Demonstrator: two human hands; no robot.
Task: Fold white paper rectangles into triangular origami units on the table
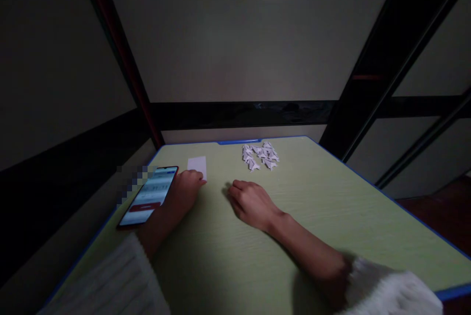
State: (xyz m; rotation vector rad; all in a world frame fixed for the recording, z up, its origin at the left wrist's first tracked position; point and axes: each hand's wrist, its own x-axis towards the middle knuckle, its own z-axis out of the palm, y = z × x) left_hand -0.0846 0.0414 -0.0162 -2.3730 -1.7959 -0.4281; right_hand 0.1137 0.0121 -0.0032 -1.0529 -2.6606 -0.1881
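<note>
At the near edge of a small white sheet of paper [197,164], my left hand [188,186] has its fingers curled together. The thumb is by the paper's near right corner, and the hand covers the near left part of the sheet. My right hand [253,203] rests on the table in a loose fist, with nothing visible in it. Beyond it lies a cluster of several small folded white paper pieces [269,152], pointed in shape. A phone [152,190] with a lit screen lies left of my left hand, partly behind my forearm.
The pale yellow-green table [316,192] has a blue edge, with a blue strip [239,142] at its far side. Light wall panels [239,35] with dark bands rise behind the table and to the left.
</note>
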